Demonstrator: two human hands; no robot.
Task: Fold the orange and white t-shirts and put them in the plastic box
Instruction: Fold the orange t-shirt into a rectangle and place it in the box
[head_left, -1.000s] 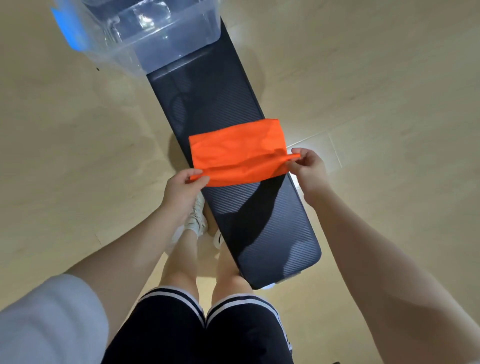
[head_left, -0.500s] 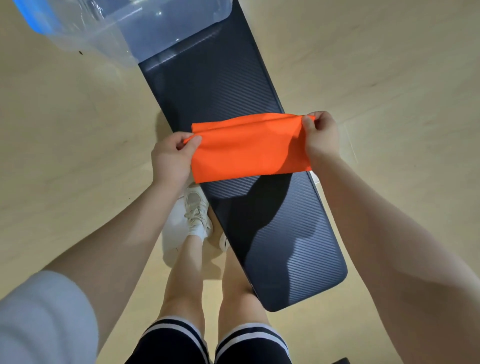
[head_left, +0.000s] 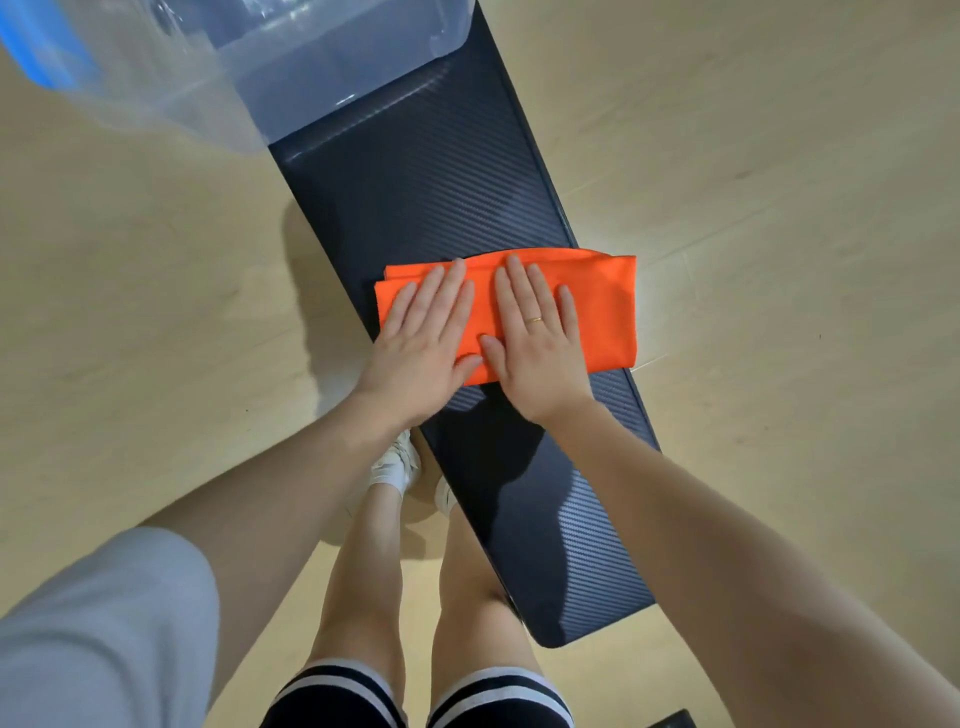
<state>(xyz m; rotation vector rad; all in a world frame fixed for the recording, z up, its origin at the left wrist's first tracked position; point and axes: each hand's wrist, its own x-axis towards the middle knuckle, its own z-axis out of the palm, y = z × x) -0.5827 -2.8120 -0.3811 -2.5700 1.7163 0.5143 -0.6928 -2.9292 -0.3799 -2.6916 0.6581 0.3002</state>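
Now both the left hand (head_left: 423, 345) and the right hand (head_left: 537, 345) lie flat with straight fingers, side by side, on the folded bright orange t-shirt (head_left: 605, 312) beneath them on the dark ribbed padded bench (head_left: 431, 182), evidently pressing its creases, while the clear plastic box (head_left: 291, 67) waits beyond their fingertips.

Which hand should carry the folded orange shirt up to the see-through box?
Probably the left hand. The plastic box sits at the bench's far end, toward the left, so that side looks nearer. Both hands, including the right hand, press flat on the orange t-shirt.
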